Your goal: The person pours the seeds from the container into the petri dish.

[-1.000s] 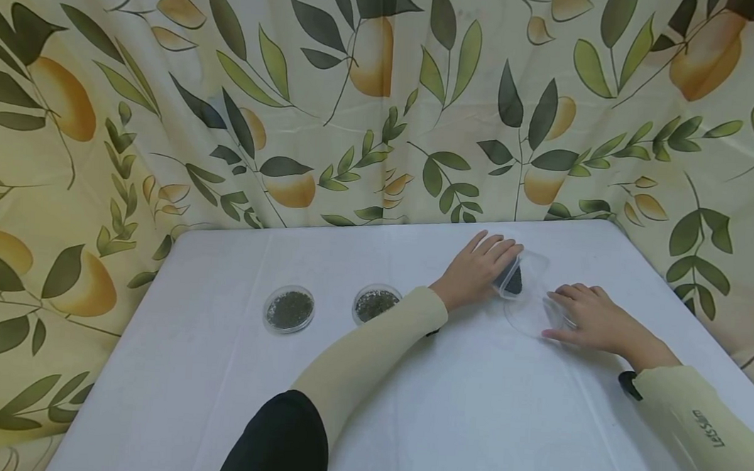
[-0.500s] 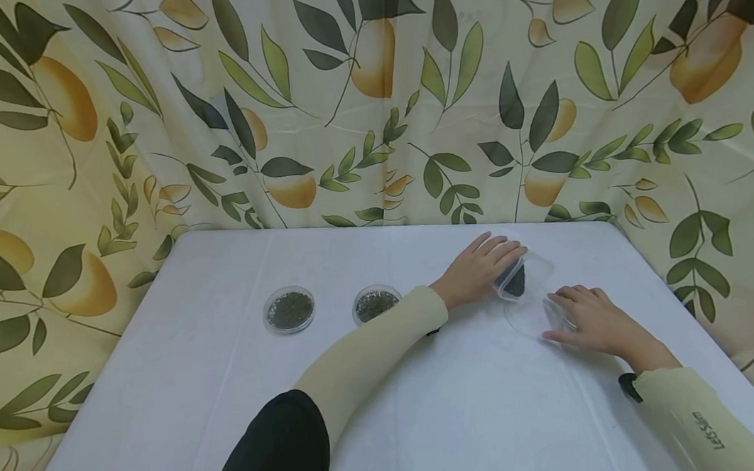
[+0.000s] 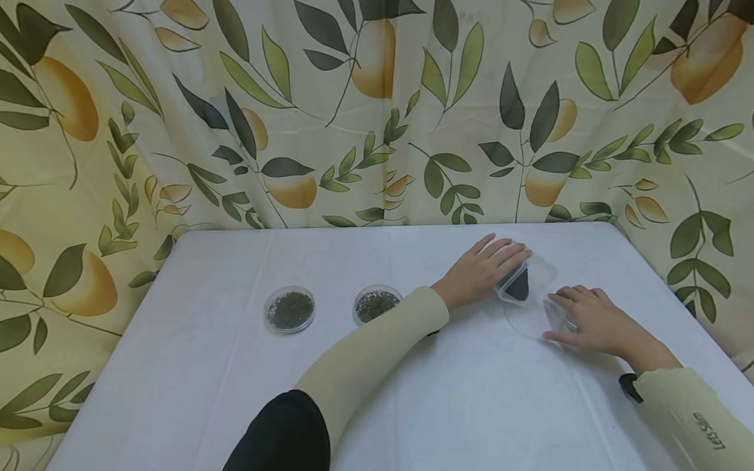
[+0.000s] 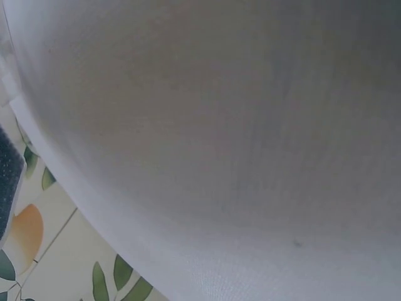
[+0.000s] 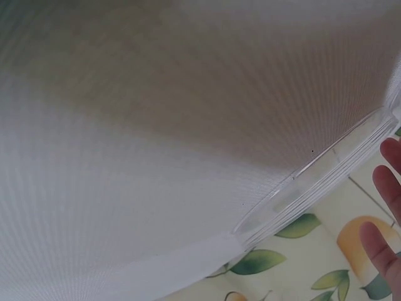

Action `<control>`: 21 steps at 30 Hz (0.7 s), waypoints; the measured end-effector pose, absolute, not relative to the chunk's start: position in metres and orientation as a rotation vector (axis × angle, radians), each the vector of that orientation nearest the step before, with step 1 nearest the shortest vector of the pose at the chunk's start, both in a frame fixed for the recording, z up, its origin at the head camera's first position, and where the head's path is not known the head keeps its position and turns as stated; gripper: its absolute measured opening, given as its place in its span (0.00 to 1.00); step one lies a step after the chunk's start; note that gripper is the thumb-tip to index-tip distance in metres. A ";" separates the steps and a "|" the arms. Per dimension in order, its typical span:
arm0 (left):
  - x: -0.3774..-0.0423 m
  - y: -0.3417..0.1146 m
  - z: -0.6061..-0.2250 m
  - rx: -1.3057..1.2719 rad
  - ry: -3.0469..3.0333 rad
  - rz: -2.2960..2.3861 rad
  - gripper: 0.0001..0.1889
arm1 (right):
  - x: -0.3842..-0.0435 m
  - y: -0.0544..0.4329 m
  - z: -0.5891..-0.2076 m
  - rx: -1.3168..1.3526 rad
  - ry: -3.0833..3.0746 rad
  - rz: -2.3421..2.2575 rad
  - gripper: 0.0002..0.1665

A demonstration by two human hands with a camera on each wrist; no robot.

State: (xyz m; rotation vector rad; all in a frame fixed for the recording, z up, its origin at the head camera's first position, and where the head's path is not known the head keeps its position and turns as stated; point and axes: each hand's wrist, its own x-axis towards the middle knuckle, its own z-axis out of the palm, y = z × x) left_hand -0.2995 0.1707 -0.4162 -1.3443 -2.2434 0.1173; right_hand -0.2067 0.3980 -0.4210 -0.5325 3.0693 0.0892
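Observation:
My left hand grips a small clear plastic box, tipped to the right, with dark grains gathered inside. The same dark grains show at the edge of the left wrist view. Just in front of and below the box, a clear round dish lies flat on the table. Beside its right edge is my right hand, fingers spread and thumb extended. In the right wrist view, straight fingers appear beyond the side of the clear dish; whether they touch it, I cannot tell.
Two round dishes with dark, speckled contents stand to the left: one dish in full view, the other dish partly behind my left sleeve. A clear flat plastic piece is behind the box. White cloth covers the table; a patterned curtain hangs behind.
My left hand and the plastic box have shifted slightly to the right, and the dark grains show a little farther right too. My right hand has stayed in place.

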 end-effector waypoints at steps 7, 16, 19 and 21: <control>-0.300 0.172 -0.417 -1.338 -2.226 0.118 0.38 | -0.207 0.399 -0.421 -0.539 3.071 0.086 0.49; -0.300 0.174 -0.417 -1.322 -2.187 0.151 0.36 | -0.206 0.400 -0.422 -0.538 3.066 0.078 0.49; -0.300 0.174 -0.417 -1.324 -2.180 0.146 0.35 | -0.206 0.400 -0.422 -0.540 3.065 0.086 0.49; -0.300 0.174 -0.417 -1.324 -2.177 0.143 0.35 | -0.207 0.400 -0.422 -0.540 3.065 0.089 0.49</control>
